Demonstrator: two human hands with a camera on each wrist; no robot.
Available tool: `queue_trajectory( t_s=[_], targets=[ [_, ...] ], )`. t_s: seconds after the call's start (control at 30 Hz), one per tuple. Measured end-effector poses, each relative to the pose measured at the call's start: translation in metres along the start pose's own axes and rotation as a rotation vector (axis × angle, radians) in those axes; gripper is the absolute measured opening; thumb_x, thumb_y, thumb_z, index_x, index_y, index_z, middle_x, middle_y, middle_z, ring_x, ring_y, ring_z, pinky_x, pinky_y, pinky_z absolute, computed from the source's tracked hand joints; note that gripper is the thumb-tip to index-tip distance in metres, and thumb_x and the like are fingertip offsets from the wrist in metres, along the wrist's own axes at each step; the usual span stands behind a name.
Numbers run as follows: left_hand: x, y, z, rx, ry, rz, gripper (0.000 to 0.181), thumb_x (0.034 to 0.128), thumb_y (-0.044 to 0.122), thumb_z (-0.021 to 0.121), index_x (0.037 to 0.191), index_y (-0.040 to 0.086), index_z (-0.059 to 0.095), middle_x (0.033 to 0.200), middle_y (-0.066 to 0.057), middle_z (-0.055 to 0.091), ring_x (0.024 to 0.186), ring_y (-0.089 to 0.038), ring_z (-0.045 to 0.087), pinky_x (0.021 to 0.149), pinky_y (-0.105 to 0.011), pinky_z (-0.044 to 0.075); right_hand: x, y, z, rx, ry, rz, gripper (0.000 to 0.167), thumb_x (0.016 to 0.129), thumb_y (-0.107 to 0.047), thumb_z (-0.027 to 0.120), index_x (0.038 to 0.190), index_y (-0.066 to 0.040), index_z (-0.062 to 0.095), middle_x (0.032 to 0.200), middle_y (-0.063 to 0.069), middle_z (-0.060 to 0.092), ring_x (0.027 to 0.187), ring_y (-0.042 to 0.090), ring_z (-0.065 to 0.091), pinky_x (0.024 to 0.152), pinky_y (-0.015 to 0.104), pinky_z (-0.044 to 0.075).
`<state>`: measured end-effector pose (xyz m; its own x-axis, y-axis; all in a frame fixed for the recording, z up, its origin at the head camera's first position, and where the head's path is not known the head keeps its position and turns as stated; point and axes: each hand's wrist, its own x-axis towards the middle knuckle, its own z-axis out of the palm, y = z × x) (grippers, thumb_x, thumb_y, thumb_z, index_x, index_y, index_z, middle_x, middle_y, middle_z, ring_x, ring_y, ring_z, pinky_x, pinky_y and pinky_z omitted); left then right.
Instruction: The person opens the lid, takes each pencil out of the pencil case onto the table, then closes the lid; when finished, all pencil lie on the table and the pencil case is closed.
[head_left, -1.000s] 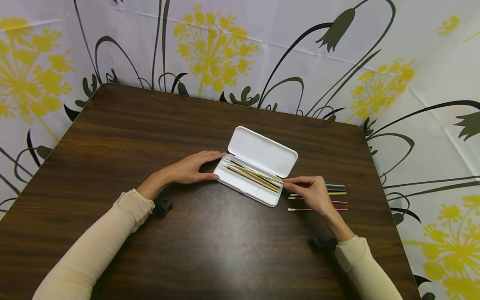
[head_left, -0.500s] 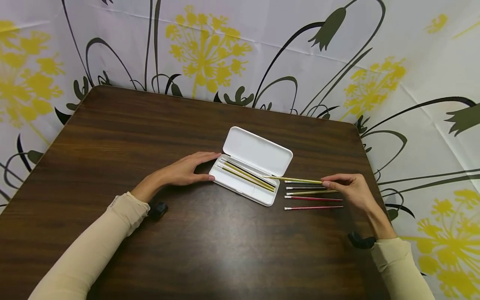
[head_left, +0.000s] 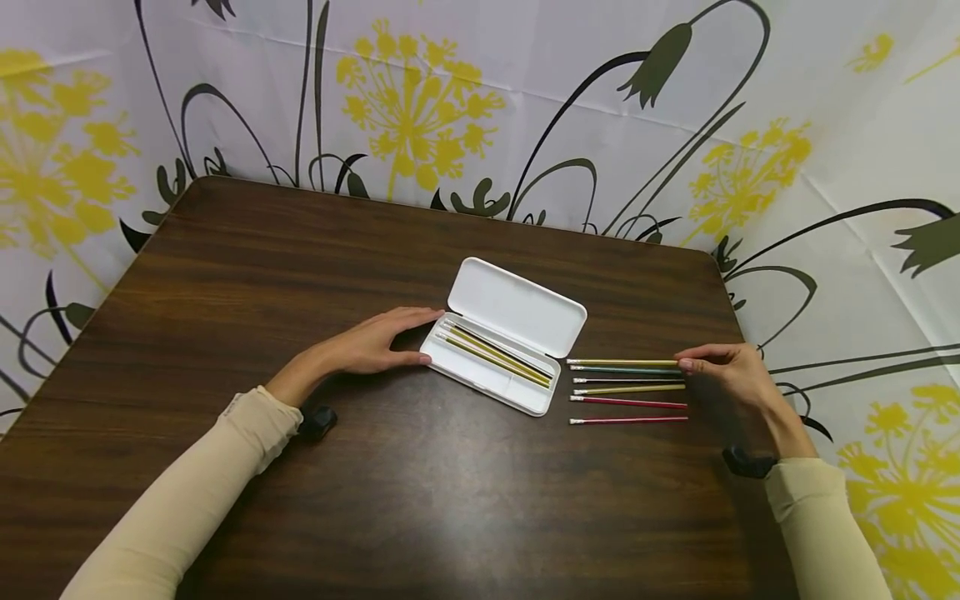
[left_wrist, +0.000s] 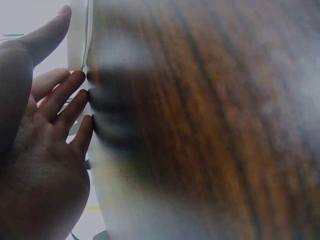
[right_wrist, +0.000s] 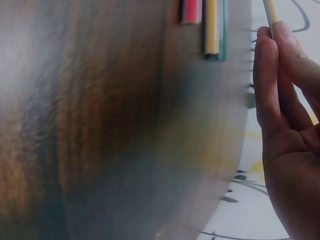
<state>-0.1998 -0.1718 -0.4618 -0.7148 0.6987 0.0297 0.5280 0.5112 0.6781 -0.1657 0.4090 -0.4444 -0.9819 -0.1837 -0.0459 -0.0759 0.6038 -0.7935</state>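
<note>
A white pencil case (head_left: 517, 307) lies unfolded on the table, with several gold and dark pencils (head_left: 497, 357) in its tray. The left hand (head_left: 375, 340) touches the case's left end with thumb and fingertips, its fingers fairly straight; in the left wrist view that hand (left_wrist: 55, 125) meets the case edge (left_wrist: 79, 40). Between thumb and fingers, the right hand (head_left: 731, 375) pinches the end of a gold pencil (head_left: 622, 362), at the top of a row beside the case. The right wrist view has the right hand (right_wrist: 290, 100) holding the pencil (right_wrist: 270, 11).
Below the held pencil, a teal pencil (head_left: 626, 369), a dark one (head_left: 630, 381), another gold one (head_left: 630, 389) and two red ones (head_left: 630, 421) lie side by side. The brown table (head_left: 315, 250) ends at a floral curtain (head_left: 450, 100) behind.
The right hand has drawn the gold pencil out of the case and carried it right, to the top of the row. The left hand has stayed at the case.
</note>
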Motion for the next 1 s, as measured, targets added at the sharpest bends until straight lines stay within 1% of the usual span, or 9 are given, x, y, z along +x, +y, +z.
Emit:
queue_trajectory(
  t_s=[0.1, 0.17, 0.23, 0.3, 0.43, 0.6, 0.8, 0.93, 1.0],
  targets=[
    [0.000, 0.000, 0.000, 0.000, 0.001, -0.001, 0.074, 0.0917, 0.036, 0.070, 0.153, 0.014, 0.035, 0.154, -0.009, 0.036, 0.140, -0.027, 0.030, 0.109, -0.054, 0.026, 0.002, 0.008, 0.003, 0.033, 0.025, 0.044, 0.028, 0.088, -0.021, 0.075, 0.105, 0.002, 0.074, 0.095, 0.013, 0.073, 0.088, 0.017, 0.064, 0.079, 0.020, 0.047],
    [-0.001, 0.000, 0.001, -0.004, 0.002, -0.002, 0.074, 0.0916, 0.036, 0.071, 0.153, 0.014, 0.035, 0.154, -0.009, 0.036, 0.140, -0.027, 0.031, 0.108, -0.054, 0.027, 0.005, 0.011, 0.004, 0.026, 0.044, 0.064, 0.029, 0.087, -0.025, 0.077, 0.102, -0.001, 0.076, 0.095, 0.010, 0.073, 0.090, 0.015, 0.063, 0.080, 0.019, 0.045],
    [-0.001, 0.000, 0.001, -0.003, 0.003, -0.001, 0.074, 0.0916, 0.036, 0.071, 0.153, 0.014, 0.035, 0.154, -0.009, 0.036, 0.140, -0.027, 0.031, 0.108, -0.055, 0.027, 0.008, 0.014, 0.006, -0.001, 0.054, 0.064, 0.029, 0.086, -0.027, 0.077, 0.101, -0.003, 0.077, 0.097, 0.009, 0.073, 0.093, 0.014, 0.062, 0.080, 0.019, 0.044],
    [0.000, -0.001, 0.001, 0.000, 0.001, -0.003, 0.074, 0.0919, 0.037, 0.070, 0.153, 0.014, 0.035, 0.154, -0.009, 0.036, 0.140, -0.027, 0.030, 0.108, -0.054, 0.027, 0.010, 0.015, 0.006, -0.031, 0.057, 0.054, 0.027, 0.086, -0.028, 0.077, 0.101, -0.005, 0.077, 0.098, 0.008, 0.073, 0.095, 0.013, 0.062, 0.080, 0.018, 0.044],
    [-0.001, -0.002, 0.001, 0.003, -0.002, -0.003, 0.074, 0.0921, 0.038, 0.070, 0.153, 0.015, 0.035, 0.154, -0.009, 0.036, 0.140, -0.027, 0.031, 0.108, -0.055, 0.027, 0.013, 0.016, 0.008, -0.068, 0.046, 0.026, 0.024, 0.088, -0.024, 0.076, 0.101, -0.004, 0.077, 0.099, 0.010, 0.073, 0.095, 0.011, 0.062, 0.080, 0.017, 0.045],
    [0.000, -0.002, 0.001, -0.001, 0.000, 0.006, 0.075, 0.0920, 0.038, 0.070, 0.154, 0.015, 0.035, 0.154, -0.007, 0.036, 0.140, -0.027, 0.031, 0.108, -0.055, 0.028, 0.016, 0.016, 0.010, -0.065, 0.060, -0.006, 0.018, 0.088, -0.019, 0.076, 0.099, -0.005, 0.077, 0.098, 0.010, 0.073, 0.093, 0.009, 0.063, 0.079, 0.017, 0.045],
    [0.001, -0.002, 0.000, 0.004, 0.000, 0.009, 0.075, 0.0921, 0.039, 0.069, 0.153, 0.014, 0.035, 0.154, -0.007, 0.035, 0.140, -0.027, 0.031, 0.108, -0.055, 0.027, 0.018, 0.014, 0.012, -0.068, 0.077, -0.091, 0.012, 0.086, -0.008, 0.075, 0.096, -0.001, 0.077, 0.098, 0.016, 0.070, 0.087, 0.010, 0.063, 0.072, 0.017, 0.049],
    [0.001, -0.002, 0.001, -0.007, -0.002, 0.009, 0.074, 0.0921, 0.037, 0.070, 0.153, 0.013, 0.035, 0.154, -0.007, 0.035, 0.140, -0.027, 0.031, 0.108, -0.055, 0.027, 0.016, 0.011, 0.012, -0.158, 0.063, -0.106, 0.011, 0.088, -0.009, 0.075, 0.095, -0.001, 0.077, 0.098, 0.015, 0.069, 0.084, 0.010, 0.065, 0.068, 0.015, 0.049],
    [0.000, -0.002, 0.001, -0.014, -0.003, 0.006, 0.074, 0.0920, 0.037, 0.070, 0.153, 0.014, 0.035, 0.154, -0.007, 0.035, 0.140, -0.026, 0.031, 0.109, -0.054, 0.026, 0.016, 0.008, 0.013, -0.211, 0.069, -0.097, 0.013, 0.088, -0.013, 0.075, 0.097, -0.004, 0.077, 0.098, 0.012, 0.069, 0.083, 0.010, 0.065, 0.067, 0.014, 0.049]
  ],
)
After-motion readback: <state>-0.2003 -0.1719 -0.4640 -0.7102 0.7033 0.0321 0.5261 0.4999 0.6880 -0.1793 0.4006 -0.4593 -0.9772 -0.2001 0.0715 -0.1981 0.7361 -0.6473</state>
